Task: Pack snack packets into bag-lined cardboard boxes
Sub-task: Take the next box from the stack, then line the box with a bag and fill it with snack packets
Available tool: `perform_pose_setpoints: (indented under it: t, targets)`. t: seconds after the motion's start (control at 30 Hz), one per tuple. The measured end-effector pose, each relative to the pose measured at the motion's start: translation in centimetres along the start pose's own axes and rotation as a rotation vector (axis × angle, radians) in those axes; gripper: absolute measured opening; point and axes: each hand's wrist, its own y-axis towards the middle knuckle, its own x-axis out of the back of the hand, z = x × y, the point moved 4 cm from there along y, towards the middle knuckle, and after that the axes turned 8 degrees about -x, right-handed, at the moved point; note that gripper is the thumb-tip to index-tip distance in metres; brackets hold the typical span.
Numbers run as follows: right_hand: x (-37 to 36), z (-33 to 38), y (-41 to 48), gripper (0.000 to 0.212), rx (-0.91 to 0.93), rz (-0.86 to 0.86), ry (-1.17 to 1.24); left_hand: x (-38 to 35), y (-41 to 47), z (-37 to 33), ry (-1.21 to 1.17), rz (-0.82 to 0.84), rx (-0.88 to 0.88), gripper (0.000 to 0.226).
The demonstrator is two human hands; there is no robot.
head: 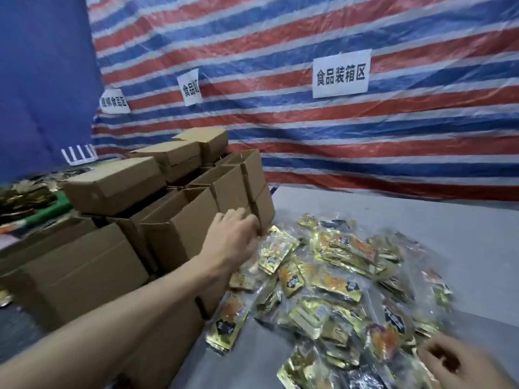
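Gold foil snack packets [337, 276] heaped on the grey table [421, 234] lie just right of the left hand [236, 237], whose fingers curl at the corner of a brown cardboard box [179, 234] (grip unclear). The blurred right hand [455, 363] is at the heap's near edge, and I cannot tell whether it holds anything.

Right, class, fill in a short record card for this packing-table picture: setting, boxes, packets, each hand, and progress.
setting: grey table in front of a striped tarp bearing white paper signs
boxes: cardboard boxes stacked at the left, several open-topped
packets: gold snack packets heaped loose on the table
left: left hand stretched out, fingers at the corner of an open box
right: right hand low right, blurred, above the packets; hold unclear
progress: cannot tell; box insides not visible
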Motion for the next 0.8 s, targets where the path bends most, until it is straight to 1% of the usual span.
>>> perform_pose_setpoints:
  t: [0.03, 0.07, 0.1, 0.13, 0.17, 0.23, 0.27, 0.3, 0.33, 0.37, 0.43, 0.47, 0.53, 0.6, 0.67, 0.73, 0.8]
  targets:
    - [-0.3, 0.0, 0.3, 0.077, 0.034, -0.004, 0.016, 1.0, 0.0, 2.1, 0.090, -0.058, 0.032, 0.030]
    - [-1.1, 0.8, 0.3, 0.063, 0.074, 0.078, -0.001, 2.0, 0.1, 4.1, 0.179, -0.108, 0.073, 0.035]
    - [-2.4, 1.4, 0.2, 0.037, 0.103, 0.129, -0.036, 2.7, 0.1, 6.0, 0.257, -0.137, 0.128, 0.040]
    - [-3.1, 1.2, 0.4, 0.018, 0.074, 0.204, -0.009, 3.2, 0.0, 7.8, 0.303, -0.129, 0.204, 0.044]
    - [-3.7, 1.1, 0.9, 0.021, 0.012, 0.216, -0.009, 3.3, -0.3, 9.6, 0.310, -0.081, 0.295, 0.048]
    - [-4.7, 1.2, 0.8, 0.029, -0.021, 0.200, -0.031, 2.7, -0.8, 12.5, 0.268, 0.083, 0.474, 0.052]
    - [-4.7, 1.2, 1.0, 0.031, -0.029, 0.129, -0.009, 2.2, -1.2, 13.5, 0.227, 0.170, 0.545, 0.048]
    - [-4.7, 1.3, 0.8, 0.032, -0.031, 0.100, -0.004, 1.7, -1.6, 14.2, 0.168, 0.228, 0.601, 0.038]
    - [-4.8, 1.5, 0.9, 0.029, -0.008, 0.090, 0.007, 1.2, -1.9, 14.6, 0.079, 0.246, 0.643, 0.026]
    - [-4.9, 1.6, 0.7, 0.024, 0.021, 0.087, -0.012, 0.9, -2.2, 14.7, -0.029, 0.227, 0.678, 0.017]
    - [-4.7, 1.7, 0.5, 0.016, 0.025, 0.101, -0.042, 0.6, -2.6, 14.5, -0.188, 0.135, 0.716, 0.007]
    - [-4.6, 1.6, 0.3, 0.014, 0.046, 0.101, -0.051, 0.8, -2.6, 14.2, -0.217, 0.095, 0.715, 0.006]
    - [-4.3, 1.4, -0.1, 0.013, 0.050, 0.098, -0.052, 2.0, -2.6, 13.5, -0.217, 0.036, 0.699, 0.019]
    - [-4.2, 1.2, -0.5, 0.019, 0.020, 0.090, -0.044, 4.2, -2.5, 12.4, -0.158, -0.024, 0.636, 0.031]
    - [-4.1, 0.9, -0.7, 0.018, 0.003, 0.087, -0.031, 6.9, -2.3, 10.8, -0.078, -0.120, 0.525, 0.028]
    - [-3.9, 1.2, -1.3, 0.019, 0.000, 0.086, -0.016, 9.4, -2.5, 8.5, -0.002, -0.222, 0.373, 0.019]
    - [-3.7, 1.3, -1.9, 0.020, 0.011, 0.065, 0.004, 11.3, -3.0, 5.9, 0.020, -0.288, 0.209, 0.014]
